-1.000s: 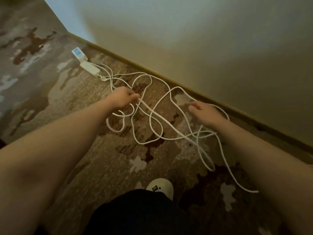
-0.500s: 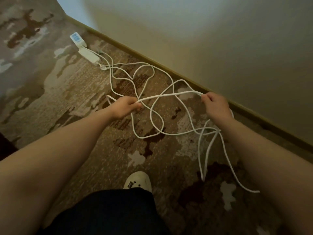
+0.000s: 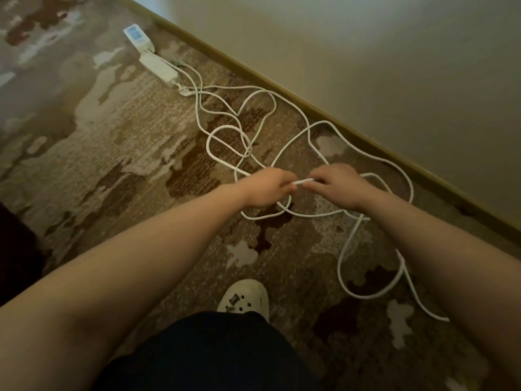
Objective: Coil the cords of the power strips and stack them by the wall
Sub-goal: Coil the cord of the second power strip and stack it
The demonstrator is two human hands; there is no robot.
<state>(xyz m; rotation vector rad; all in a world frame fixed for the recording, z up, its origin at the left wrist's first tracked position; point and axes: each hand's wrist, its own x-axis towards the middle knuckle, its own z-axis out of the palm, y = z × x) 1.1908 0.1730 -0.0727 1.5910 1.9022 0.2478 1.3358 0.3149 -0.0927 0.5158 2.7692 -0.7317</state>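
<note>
Carpet (image 3: 118,153) in mottled brown, tan and cream fills most of what I see, running up to a plain pale wall (image 3: 394,80) edged with a dull olive baseboard (image 3: 282,88) that crosses the view on a diagonal. On that carpet I see long white power cords (image 3: 255,93) sprawled in loose overlapping loops, from near the baseboard down to the lower right, where one end passes behind my right forearm and is lost. Dark fabric on my leg (image 3: 208,354) covers the bottom centre, with a cream perforated clog (image 3: 245,299) poking out just beyond it. Far up the carpet, near the baseboard, I make out a white rectangular power strip (image 3: 158,67) and, just beyond it, a second white power strip with a blue face (image 3: 136,35); whether the two touch I cannot tell. My left hand (image 3: 263,189) and right hand (image 3: 339,189) meet close together above the tangle, each with fingers curled and pinching a short stretch of cord between them. The exact finger positions are blurred. A dark shape at the left edge is cut off and unreadable.
</note>
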